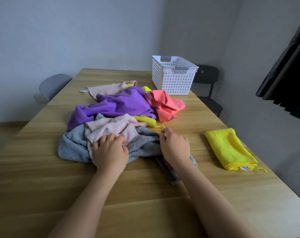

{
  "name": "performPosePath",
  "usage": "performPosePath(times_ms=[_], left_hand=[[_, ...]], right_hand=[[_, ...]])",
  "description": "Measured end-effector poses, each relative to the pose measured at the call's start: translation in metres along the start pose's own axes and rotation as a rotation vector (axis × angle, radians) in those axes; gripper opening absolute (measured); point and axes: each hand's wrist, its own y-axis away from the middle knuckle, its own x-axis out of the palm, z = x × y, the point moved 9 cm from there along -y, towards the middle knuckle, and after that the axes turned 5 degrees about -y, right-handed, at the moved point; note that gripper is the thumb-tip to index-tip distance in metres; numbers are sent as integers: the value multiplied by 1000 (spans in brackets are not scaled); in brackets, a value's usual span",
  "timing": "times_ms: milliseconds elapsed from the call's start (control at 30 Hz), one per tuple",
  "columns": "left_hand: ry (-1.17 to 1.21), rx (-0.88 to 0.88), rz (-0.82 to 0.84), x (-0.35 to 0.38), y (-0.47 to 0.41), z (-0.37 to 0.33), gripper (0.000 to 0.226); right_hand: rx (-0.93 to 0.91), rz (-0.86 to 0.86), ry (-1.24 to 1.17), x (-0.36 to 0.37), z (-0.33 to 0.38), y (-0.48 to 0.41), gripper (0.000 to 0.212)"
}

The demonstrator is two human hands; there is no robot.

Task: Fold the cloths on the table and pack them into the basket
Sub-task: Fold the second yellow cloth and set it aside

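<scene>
On the bench point(42, 169), left hand point(109, 152) is gripping the pink cloth point(111, 128), right hand point(175, 145) is pinching a yellow cloth point(149, 121) corner. Soft, floppy stuff imo, so corners = best grab pts.

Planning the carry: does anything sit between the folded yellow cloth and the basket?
Nothing visible does. Bare table lies between the folded yellow cloth and the basket; the pile's coral cloth sits left of that path.

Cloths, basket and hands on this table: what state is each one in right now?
Folded yellow cloth: folded, lying alone on the table.
Cloth pile: unfolded, crumpled together.
Basket: upright, no cloth visible inside.
Left hand: gripping the pale pink cloth.
Right hand: pinching a corner of the loose yellow cloth.
</scene>
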Motion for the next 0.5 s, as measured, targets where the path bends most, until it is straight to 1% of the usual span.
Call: performPosePath(times_ms=[100, 167, 267, 300, 367, 433, 500], left_hand=[[24, -18, -16, -3, -1, -1, 13], [33, -29, -26, -3, -2, 1, 22], [29, -14, -13, 2, -2, 1, 29], [35, -12, -23, 2, -3, 2, 29], [40, -6, -47, 1, -4, 1, 27], [22, -2, -38, 2, -4, 0, 28], [11, 2, -24, 3, -4, 0, 30]], right_hand=[[5, -10, -54, 6, 6, -31, 35], [39, 29, -86, 16, 9, -50, 38], [121, 102, -138, 31, 6, -66, 30], [143, 101, -206, 32, 6, -70, 28], [135, 45, -430, 22, 12, -71, 22], [62, -21, -661, -1, 26, -67, 11], [-1, -96, -888, -33, 38, -60, 10]])
